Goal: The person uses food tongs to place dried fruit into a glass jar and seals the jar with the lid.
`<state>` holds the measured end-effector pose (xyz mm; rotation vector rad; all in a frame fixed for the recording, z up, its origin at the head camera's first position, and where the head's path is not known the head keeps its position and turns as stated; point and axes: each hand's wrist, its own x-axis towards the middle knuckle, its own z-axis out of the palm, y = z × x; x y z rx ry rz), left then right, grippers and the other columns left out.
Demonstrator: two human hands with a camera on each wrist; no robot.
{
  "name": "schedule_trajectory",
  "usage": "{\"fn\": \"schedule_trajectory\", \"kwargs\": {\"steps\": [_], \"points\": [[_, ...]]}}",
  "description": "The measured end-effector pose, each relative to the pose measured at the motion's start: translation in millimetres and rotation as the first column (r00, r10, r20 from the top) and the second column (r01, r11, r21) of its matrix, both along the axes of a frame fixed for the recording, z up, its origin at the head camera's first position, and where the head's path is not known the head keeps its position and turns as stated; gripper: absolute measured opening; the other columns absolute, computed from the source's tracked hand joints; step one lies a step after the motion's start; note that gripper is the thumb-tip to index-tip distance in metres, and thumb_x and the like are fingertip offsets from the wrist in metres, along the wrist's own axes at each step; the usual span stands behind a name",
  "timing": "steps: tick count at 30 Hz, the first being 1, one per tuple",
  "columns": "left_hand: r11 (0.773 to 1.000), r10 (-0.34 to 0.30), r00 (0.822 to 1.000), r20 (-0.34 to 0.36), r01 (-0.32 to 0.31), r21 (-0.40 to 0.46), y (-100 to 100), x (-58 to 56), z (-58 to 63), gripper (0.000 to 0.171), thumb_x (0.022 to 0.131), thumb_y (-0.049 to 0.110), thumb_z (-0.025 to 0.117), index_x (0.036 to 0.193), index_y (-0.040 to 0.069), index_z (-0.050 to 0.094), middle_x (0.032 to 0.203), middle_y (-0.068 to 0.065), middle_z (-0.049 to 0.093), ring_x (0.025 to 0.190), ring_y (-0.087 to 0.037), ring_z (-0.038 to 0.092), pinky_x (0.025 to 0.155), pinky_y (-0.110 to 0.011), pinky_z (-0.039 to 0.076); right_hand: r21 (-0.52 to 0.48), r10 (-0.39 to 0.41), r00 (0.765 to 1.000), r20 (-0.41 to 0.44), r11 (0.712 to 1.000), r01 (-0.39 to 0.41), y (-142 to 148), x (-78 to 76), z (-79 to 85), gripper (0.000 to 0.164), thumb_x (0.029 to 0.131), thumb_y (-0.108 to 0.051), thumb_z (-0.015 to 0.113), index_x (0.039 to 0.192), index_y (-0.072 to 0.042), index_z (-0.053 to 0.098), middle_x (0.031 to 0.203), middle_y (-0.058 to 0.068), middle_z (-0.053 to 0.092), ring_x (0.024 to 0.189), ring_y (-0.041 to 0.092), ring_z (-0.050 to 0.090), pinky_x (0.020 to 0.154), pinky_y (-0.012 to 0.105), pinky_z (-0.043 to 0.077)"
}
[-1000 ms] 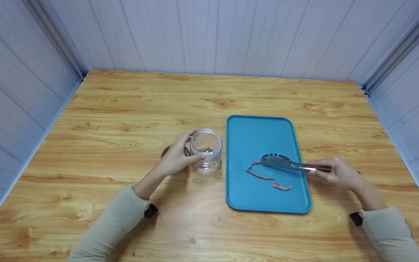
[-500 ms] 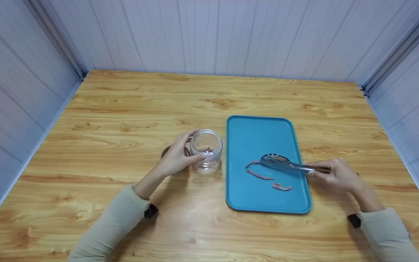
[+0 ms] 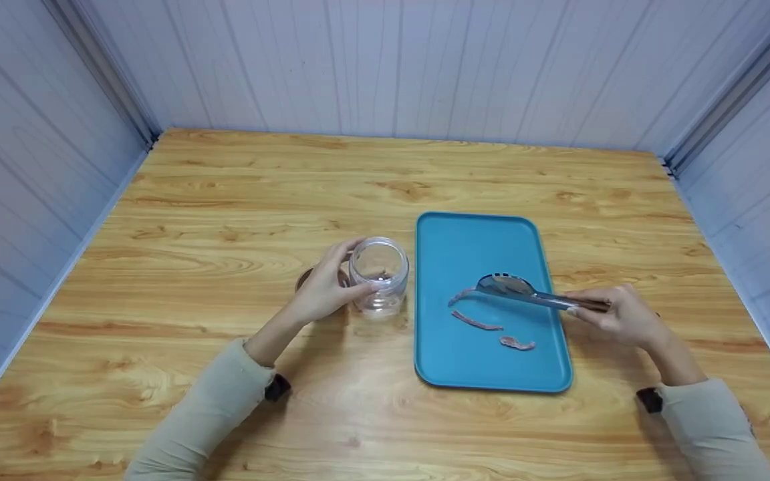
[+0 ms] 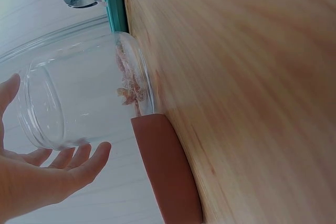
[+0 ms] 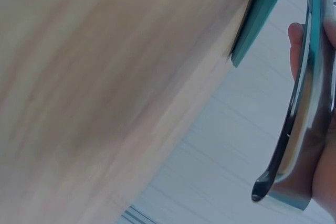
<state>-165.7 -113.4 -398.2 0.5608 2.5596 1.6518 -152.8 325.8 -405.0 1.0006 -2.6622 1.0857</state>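
My left hand (image 3: pixel 325 288) holds a clear, lidless jar (image 3: pixel 378 304) upright on the table, thumb and fingers around its upper part. Reddish-brown shreds (image 4: pixel 131 85) lie at the jar's bottom in the left wrist view. My right hand (image 3: pixel 622 319) grips metal tongs (image 3: pixel 552 300) by the handle end, their head over the blue tray (image 3: pixel 485 250). From the tongs' tip a thin pinkish meat-like strip (image 3: pixel 462 296) sticks out to the left. Just below it on the tray lie another thin strip (image 3: pixel 477 322) and a short, curled piece (image 3: pixel 517 344).
A round brown lid (image 4: pixel 168 171) lies beside the jar, partly hidden behind my left hand in the head view. The tray stands close to the jar's right side. Pale panel walls (image 3: pixel 392 67) enclose the back and sides of the wooden table (image 3: pixel 258 194).
The tongs' head has risen slightly. The strip at its tip now shows apart from the one below, where they looked like a single loop before. The left hand and jar have stayed put.
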Motion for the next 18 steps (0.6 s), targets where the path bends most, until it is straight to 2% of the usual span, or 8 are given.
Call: {"fn": "schedule_trajectory", "kwargs": {"steps": [3, 9, 18], "points": [[1.0, 0.003, 1.0, -0.006, -0.003, -0.013, 0, 0.0, 0.5, 0.072, 0.074, 0.02, 0.072, 0.133, 0.004, 0.034, 0.121, -0.017, 0.039, 0.08, -0.028, 0.046, 0.067, -0.032, 0.042, -0.007, -0.003, 1.0, -0.013, 1.0, 0.002, -10, 4.4, 14.1, 0.022, 0.07, 0.015, 0.065, 0.091, 0.009, 0.066, 0.079, 0.016, 0.065, 0.061, 0.018, 0.061, 0.049, 0.018, 0.047], [1.0, 0.007, 1.0, 0.005, -0.007, -0.02, 0, 0.8, 1.4, 0.072, 0.074, 0.018, 0.072, 0.134, 0.004, 0.033, 0.121, -0.015, 0.039, 0.084, -0.027, 0.045, 0.071, -0.038, 0.043, -0.006, 0.0, 0.999, -0.038, 1.0, -0.001, -20, 6.3, 33.2, 0.019, 0.07, 0.016, 0.064, 0.089, 0.013, 0.064, 0.076, 0.019, 0.064, 0.052, 0.007, 0.055, 0.041, 0.016, 0.041], [1.0, -0.009, 1.0, -0.011, 0.009, -0.006, -1, 0.5, 0.3, 0.073, 0.074, 0.021, 0.072, 0.134, 0.004, 0.033, 0.12, -0.019, 0.039, 0.08, -0.027, 0.046, 0.068, -0.036, 0.043, -0.063, 0.028, 0.997, -0.072, 0.998, -0.032, -22, 0.9, 50.9, 0.023, 0.069, 0.021, 0.061, 0.091, 0.015, 0.063, 0.079, 0.022, 0.063, 0.061, 0.008, 0.059, 0.047, 0.016, 0.044]]}}
